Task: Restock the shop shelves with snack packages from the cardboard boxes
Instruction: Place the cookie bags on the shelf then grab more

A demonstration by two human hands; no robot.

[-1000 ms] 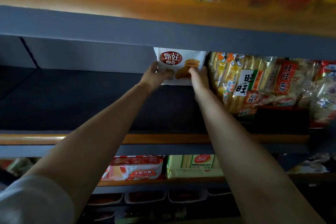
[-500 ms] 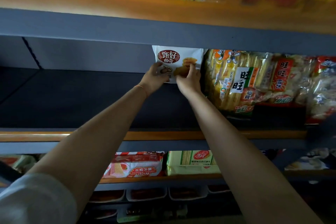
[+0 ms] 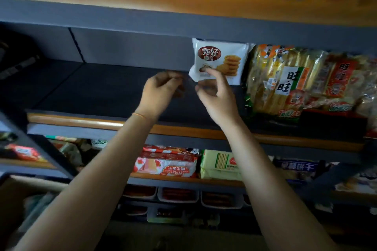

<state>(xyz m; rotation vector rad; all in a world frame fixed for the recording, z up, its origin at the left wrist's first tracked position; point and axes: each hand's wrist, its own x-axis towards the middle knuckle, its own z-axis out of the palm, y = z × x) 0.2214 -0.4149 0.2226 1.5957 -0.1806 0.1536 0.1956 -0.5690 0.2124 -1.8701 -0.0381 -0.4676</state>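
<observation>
The white cookie packet (image 3: pixel 219 60) is stood upright at the back of the middle shelf (image 3: pixel 114 89), its right edge close against the rice cracker bags (image 3: pixel 285 79). It has likely been set there so that the printed face is shown to the aisle and the row of stock is carried on leftward from what is already in place. To its left the dark shelf board is seen bare of stock (the far left end is too dim to be judged).

The right hand (image 3: pixel 217 96) is held just in front of the packet's lower left corner, fingers loosely curled, thumb and forefinger raised toward the wrapper. Whether the corner is touched or merely overlapped from this angle cannot be told, as the fingertips are blurred. The left hand (image 3: pixel 161 89) is held to the left of the packet and apart from it, fingers half curled and relaxed, with nothing in it.

No cardboard box is plainly seen here.
</observation>
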